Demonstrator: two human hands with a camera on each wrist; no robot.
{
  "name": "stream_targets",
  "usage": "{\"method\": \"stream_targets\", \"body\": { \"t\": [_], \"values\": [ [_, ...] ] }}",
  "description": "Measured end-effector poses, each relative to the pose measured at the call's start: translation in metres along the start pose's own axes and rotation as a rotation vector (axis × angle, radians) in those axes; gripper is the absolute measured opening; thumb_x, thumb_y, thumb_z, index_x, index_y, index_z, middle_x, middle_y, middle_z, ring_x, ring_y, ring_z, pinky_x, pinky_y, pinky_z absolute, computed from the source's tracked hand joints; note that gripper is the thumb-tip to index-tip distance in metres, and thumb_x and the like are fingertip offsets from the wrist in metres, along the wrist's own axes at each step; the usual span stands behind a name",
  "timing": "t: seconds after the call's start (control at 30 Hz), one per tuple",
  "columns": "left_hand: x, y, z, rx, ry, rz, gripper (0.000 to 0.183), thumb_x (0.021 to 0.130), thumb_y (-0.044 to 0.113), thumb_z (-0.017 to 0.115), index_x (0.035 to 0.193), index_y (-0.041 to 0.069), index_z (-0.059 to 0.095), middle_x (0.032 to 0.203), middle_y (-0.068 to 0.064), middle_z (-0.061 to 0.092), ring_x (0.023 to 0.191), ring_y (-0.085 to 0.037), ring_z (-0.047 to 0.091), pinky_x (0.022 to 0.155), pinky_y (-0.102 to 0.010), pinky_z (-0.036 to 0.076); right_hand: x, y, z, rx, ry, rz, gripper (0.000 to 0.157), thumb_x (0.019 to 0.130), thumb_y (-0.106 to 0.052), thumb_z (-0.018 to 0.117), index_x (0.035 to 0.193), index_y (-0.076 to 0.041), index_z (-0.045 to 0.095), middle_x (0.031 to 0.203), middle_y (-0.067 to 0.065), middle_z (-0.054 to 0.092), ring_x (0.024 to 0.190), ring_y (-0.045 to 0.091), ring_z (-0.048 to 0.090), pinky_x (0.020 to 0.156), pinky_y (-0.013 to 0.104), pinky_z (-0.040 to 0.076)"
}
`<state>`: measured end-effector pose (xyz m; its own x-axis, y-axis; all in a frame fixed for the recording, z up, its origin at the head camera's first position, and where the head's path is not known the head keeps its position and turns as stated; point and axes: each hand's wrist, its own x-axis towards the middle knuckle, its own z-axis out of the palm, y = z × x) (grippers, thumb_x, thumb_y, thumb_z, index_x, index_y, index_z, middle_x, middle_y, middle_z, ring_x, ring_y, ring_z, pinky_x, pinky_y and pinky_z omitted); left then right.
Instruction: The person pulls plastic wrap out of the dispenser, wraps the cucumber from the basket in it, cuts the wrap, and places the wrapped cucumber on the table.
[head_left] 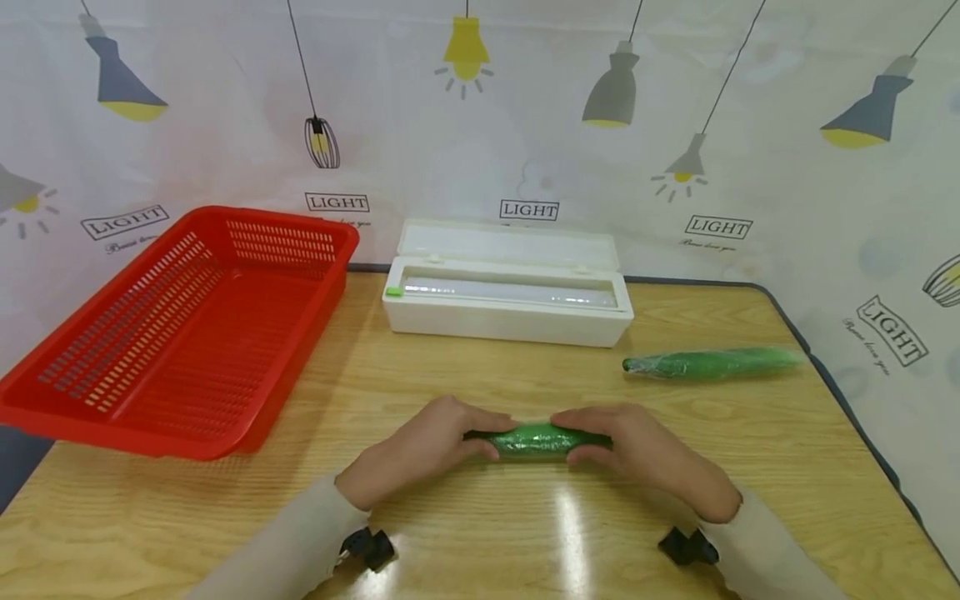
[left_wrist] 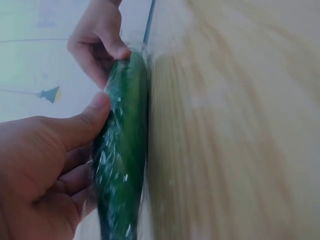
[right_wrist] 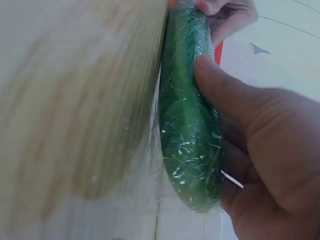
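A green cucumber (head_left: 534,441) wrapped in clear plastic film lies crosswise on the table, near its front middle. My left hand (head_left: 431,446) grips its left end, thumb on the near side and fingers over the far side. At the other end my right hand (head_left: 647,450) holds it in the same way. Shiny creases of film cover the cucumber (left_wrist: 120,150) in the left wrist view. In the right wrist view, film spreads past the rounded end of the cucumber (right_wrist: 190,130) onto the table. The fingers behind it are partly hidden in both wrist views.
A second film-wrapped cucumber (head_left: 705,364) lies at the right. Behind the hands stands a white cling film box (head_left: 506,326), lid raised, a roll inside. A red plastic basket (head_left: 300,333) sits at the left. The wooden table (head_left: 480,533) ends at a patterned backdrop.
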<state>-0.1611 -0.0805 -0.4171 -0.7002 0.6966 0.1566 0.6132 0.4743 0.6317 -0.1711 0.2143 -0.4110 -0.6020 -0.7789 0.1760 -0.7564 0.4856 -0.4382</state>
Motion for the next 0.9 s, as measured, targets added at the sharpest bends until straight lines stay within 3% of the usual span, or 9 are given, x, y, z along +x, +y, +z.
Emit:
{"method": "stream_targets", "body": {
  "t": [0.13, 0.33, 0.57, 0.73, 0.9],
  "values": [
    [-0.009, -0.002, -0.005, 0.001, 0.007, -0.037, 0.044, 0.083, 0.021, 0.072, 0.126, 0.012, 0.064, 0.124, 0.001, 0.06, 0.112, -0.008, 0.056, 0.089, -0.024, 0.047, -0.006, 0.003, -0.002, -0.003, 0.051, 0.001, 0.043, 0.083, -0.02, 0.074, 0.124, -0.009, 0.064, 0.119, 0.003, 0.065, 0.105, 0.021, 0.063, 0.083, 0.037, 0.052],
    [-0.021, -0.006, -0.009, 0.023, 0.002, 0.002, 0.042, 0.088, 0.017, 0.069, 0.129, 0.012, 0.061, 0.128, -0.002, 0.058, 0.114, -0.01, 0.055, 0.09, -0.027, 0.047, -0.015, 0.008, -0.005, -0.005, 0.087, -0.065, 0.045, 0.079, -0.011, 0.076, 0.123, -0.008, 0.065, 0.118, 0.004, 0.065, 0.104, 0.022, 0.063, 0.079, 0.035, 0.053],
    [-0.034, -0.011, -0.016, -0.022, 0.01, -0.07, 0.041, 0.088, 0.013, 0.069, 0.128, 0.014, 0.062, 0.127, 0.001, 0.059, 0.115, -0.008, 0.054, 0.09, -0.028, 0.047, -0.025, 0.017, -0.006, 0.005, 0.146, -0.078, 0.048, 0.075, -0.008, 0.079, 0.121, -0.013, 0.067, 0.119, 0.002, 0.066, 0.102, 0.018, 0.064, 0.081, 0.014, 0.047],
    [-0.044, -0.017, -0.02, -0.063, 0.023, -0.142, 0.041, 0.087, 0.008, 0.068, 0.127, 0.017, 0.064, 0.124, 0.006, 0.061, 0.112, -0.007, 0.056, 0.09, -0.029, 0.048, -0.032, 0.026, -0.005, 0.121, 0.164, 0.018, 0.043, 0.076, -0.011, 0.078, 0.119, -0.015, 0.069, 0.118, -0.002, 0.066, 0.105, 0.017, 0.063, 0.086, 0.014, 0.045],
    [-0.05, -0.022, -0.023, -0.047, 0.065, -0.133, 0.039, 0.085, 0.005, 0.07, 0.123, 0.015, 0.067, 0.119, 0.005, 0.064, 0.108, -0.01, 0.06, 0.088, -0.03, 0.049, -0.038, 0.033, -0.004, 0.289, 0.164, 0.244, 0.039, 0.079, -0.023, 0.077, 0.117, -0.021, 0.07, 0.118, -0.008, 0.065, 0.11, 0.012, 0.059, 0.083, 0.021, 0.049]
  ]
}}
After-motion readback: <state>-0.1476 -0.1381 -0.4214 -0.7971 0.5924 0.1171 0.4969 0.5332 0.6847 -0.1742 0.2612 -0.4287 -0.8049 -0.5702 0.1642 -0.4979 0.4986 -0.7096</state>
